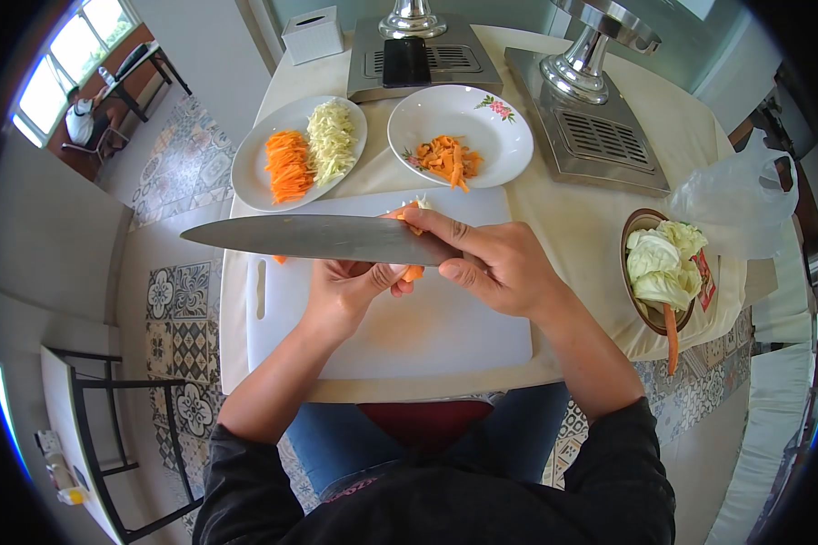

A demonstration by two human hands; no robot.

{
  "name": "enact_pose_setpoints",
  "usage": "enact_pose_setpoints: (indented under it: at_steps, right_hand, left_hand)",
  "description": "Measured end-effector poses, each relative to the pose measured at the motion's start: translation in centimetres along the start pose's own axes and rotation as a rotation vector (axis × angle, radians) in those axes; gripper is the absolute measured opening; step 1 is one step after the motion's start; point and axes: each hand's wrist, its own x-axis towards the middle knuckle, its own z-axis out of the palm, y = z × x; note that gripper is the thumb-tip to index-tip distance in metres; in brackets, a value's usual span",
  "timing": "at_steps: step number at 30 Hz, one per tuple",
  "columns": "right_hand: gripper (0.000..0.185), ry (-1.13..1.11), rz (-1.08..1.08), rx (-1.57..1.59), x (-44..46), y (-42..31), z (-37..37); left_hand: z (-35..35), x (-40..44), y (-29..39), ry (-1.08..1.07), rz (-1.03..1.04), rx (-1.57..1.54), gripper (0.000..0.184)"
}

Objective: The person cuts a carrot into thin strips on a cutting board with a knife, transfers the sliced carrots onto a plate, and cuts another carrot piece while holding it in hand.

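My right hand [500, 263] grips a large kitchen knife [309, 238] by its handle end, the blade lying crosswise and pointing left. My left hand [350, 291], partly hidden under the blade, is closed on a carrot [413, 272]; orange shows on both sides of the blade. Both hands are above a white cutting board [391, 341]. Small orange bits lie on the board beside my left hand, and some pale shreds show behind the knife.
Behind the board, a white plate [245, 182] holds shredded carrot [289, 168] and shredded cabbage [332, 141]. A floral bowl [463, 104] contains carrot peelings [450, 162]. Cabbage [663, 263] and a carrot [671, 341] sit in a brown bowl at right, near a plastic bag [736, 195]. Metal stands [600, 150] are at the back.
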Motion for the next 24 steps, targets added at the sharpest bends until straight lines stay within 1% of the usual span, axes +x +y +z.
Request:
enact_pose_setpoints:
  at_steps: [3, 6, 9, 12, 15, 19, 21, 22, 24]
  right_hand:
    - [0.060, 0.036, -0.027, 0.064, -0.1, 0.1, 0.3]
    - [0.060, -0.029, 0.040, 0.049, 0.1, -0.7, -0.6]
    - [0.058, -0.030, 0.035, 0.051, 0.1, -0.6, -0.6]
    - [0.056, 0.000, 0.031, 0.078, 0.1, -0.6, -0.4]
    - [0.052, 0.010, 0.061, 0.082, 0.1, -0.4, -0.2]
    - [0.049, 0.040, 0.126, 0.213, 0.0, 0.0, 0.6]
    - [0.047, 0.021, 0.216, 0.276, 0.2, -0.6, 0.2]
    - [0.047, 0.026, 0.216, 0.282, 0.1, -0.5, 0.2]
    - [0.046, 0.035, 0.215, 0.292, 0.0, 0.1, 0.5]
  left_hand:
    - [-0.3, 0.0, -0.2, -0.026, 0.034, -0.015, 0.054]
    - [0.0, -0.2, 0.1, 0.005, 0.028, -0.108, 0.037]
    - [0.1, -0.1, 0.2, 0.003, 0.020, -0.097, 0.027]
    - [0.4, 0.0, 0.5, -0.012, 0.053, -0.048, 0.018]
    - [0.3, 0.5, 0.1, -0.040, 0.106, -0.036, 0.014]
    - [-0.3, 0.8, -0.4, -0.049, 0.079, -0.021, 0.024]
    - [-0.1, 0.8, -0.6, -0.079, 0.089, -0.044, 0.031]
    - [-0.4, 0.9, -0.9, -0.109, 0.094, -0.031, 0.041]
    - [0.0, 1.1, -0.2, -0.062, 0.055, -0.126, 0.045]
